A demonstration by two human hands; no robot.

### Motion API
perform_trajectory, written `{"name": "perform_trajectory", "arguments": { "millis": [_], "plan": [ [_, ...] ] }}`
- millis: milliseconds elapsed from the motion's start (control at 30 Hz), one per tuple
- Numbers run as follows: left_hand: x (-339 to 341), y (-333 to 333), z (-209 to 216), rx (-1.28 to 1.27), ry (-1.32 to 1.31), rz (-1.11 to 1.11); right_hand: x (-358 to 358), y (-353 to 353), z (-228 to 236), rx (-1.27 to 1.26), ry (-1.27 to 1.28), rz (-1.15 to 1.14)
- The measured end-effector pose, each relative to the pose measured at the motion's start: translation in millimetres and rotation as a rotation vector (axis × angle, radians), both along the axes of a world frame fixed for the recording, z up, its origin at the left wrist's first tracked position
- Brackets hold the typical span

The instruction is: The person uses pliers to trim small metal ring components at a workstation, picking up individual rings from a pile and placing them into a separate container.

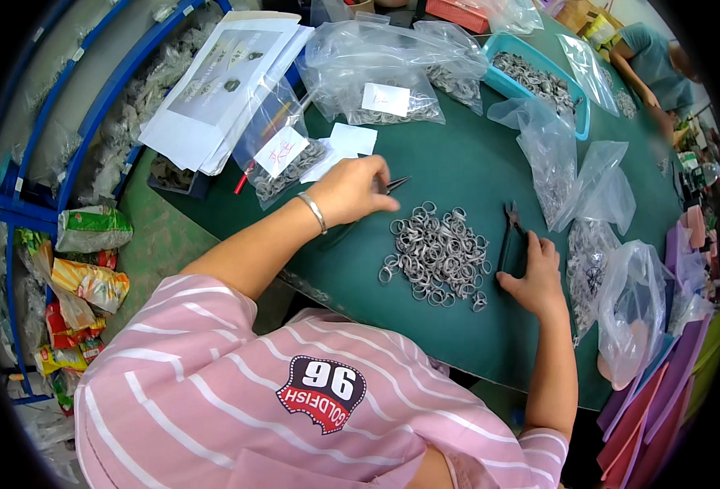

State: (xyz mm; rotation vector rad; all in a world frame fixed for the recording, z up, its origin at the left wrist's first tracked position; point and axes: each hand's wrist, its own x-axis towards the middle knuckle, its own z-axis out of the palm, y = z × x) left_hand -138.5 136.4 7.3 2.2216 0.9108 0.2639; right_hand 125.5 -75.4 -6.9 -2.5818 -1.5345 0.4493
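Observation:
A loose heap of grey metal rings (437,253) lies on the green table between my hands. At its upper left, my left hand (358,191) is closed around a pair of slim pointed pliers (396,185); the tips point right, and most of the handles are hidden by the hand. To the right of the heap, my right hand (537,277) has its thumb and fingers at the two handles of dark-handled pliers (509,224). Their jaws point away from me, close to the tabletop.
Clear bags of metal parts (376,73) stand at the back, others (592,261) at the right. A light blue basket (586,114) holds more parts. Papers (221,81) and a labelled bag (283,163) lie left. Blue shelving (42,212) flanks the table; another person (657,69) sits far right.

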Motion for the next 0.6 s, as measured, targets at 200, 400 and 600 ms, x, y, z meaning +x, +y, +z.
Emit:
{"name": "perform_trajectory", "arguments": {
  "millis": [200,400,600],
  "plan": [
    [-1.3,6.5,1.2,0.2,0.324,-0.102,-17.7,15.8,12.8,-0.205,-0.067,-0.019],
    [3.1,8.5,-14.0,0.231,0.277,-0.123,11.9,14.8,11.9,0.121,0.871,-0.466],
    [1.1,20.5,-14.3,0.2,0.325,-0.149,-66.1,54.8,59.1,0.396,1.679,-0.481]
  ]
}}
